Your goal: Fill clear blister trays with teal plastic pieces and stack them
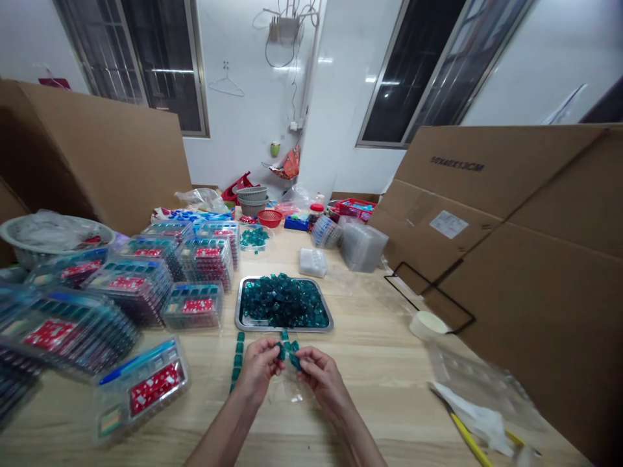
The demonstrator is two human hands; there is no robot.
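My left hand (260, 368) pinches a small dark teal square piece (281, 351) between thumb and fingertips. Close beside it, my right hand (322, 376) grips another teal square piece (294, 362). A few more such pieces touch or lie just behind my fingertips. To the left of my hands, a column of teal squares (237, 357) runs along a clear plastic sheet on the table. Just beyond my hands stands a metal tray (238, 318) heaped with loose teal pieces (285, 301).
Stacked clear plastic cases (126, 285) with red inserts fill the left side. One case (146, 383) lies nearer. At right are a tape roll (428, 324), a yellow-handled cutter (464, 431) and a large cardboard box (487, 259). Baskets (253, 204) and plastic boxes (361, 245) stand farther back.
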